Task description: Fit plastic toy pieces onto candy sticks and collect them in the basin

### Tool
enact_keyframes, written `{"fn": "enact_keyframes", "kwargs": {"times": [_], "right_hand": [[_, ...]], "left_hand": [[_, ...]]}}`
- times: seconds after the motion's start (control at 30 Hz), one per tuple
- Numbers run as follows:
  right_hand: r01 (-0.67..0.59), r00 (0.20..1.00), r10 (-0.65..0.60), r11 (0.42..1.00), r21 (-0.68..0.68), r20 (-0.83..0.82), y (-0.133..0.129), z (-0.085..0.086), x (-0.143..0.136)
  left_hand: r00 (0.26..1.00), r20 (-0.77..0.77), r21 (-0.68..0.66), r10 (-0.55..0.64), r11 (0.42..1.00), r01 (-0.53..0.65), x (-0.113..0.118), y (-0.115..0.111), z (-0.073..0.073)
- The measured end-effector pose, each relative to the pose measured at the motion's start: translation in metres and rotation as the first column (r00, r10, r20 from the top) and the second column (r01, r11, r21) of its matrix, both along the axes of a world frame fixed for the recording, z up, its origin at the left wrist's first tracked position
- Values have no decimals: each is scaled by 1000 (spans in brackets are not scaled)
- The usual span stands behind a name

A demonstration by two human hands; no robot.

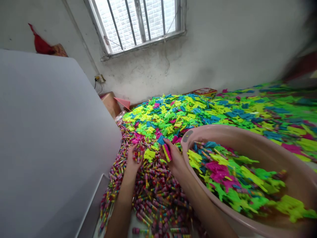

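Observation:
My left hand [133,162] is closed around several small striped sticks [138,154], pink, red and yellow, over a big heap of the same kind. My right hand [174,157] grips flat plastic pieces [166,150] in blue, yellow and pink; their exact kind is too small to tell. Beside my right forearm stands a pink oval tub [223,129], holding green, yellow, pink and blue plastic pieces with some striped sticks among them. Loose striped sticks [158,198] cover the surface beneath both forearms.
A high mound of bright plastic pieces [170,112] rises beyond my hands and spreads to the right. On the left, a large pale panel [49,132] blocks the side. A cardboard box [110,104] sits by the wall, under a barred window [141,23].

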State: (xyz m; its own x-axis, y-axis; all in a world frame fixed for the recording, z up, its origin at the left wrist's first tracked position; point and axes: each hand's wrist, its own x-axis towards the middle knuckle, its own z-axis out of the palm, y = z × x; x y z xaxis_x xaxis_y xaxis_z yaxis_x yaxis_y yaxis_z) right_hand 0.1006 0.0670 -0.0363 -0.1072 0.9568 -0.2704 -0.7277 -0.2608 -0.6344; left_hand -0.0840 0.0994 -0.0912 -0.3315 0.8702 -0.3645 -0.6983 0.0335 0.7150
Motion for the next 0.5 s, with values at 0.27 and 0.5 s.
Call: {"fn": "enact_keyframes", "kwargs": {"times": [0.27, 0.5], "right_hand": [[10, 1000, -10, 1000, 22, 8, 0, 1, 1], [23, 999, -26, 995, 93, 25, 1, -2, -1]], "left_hand": [[994, 95, -126, -52, 990, 64, 11, -5, 6], [981, 148, -105, -127, 984, 143, 20, -19, 15]]}}
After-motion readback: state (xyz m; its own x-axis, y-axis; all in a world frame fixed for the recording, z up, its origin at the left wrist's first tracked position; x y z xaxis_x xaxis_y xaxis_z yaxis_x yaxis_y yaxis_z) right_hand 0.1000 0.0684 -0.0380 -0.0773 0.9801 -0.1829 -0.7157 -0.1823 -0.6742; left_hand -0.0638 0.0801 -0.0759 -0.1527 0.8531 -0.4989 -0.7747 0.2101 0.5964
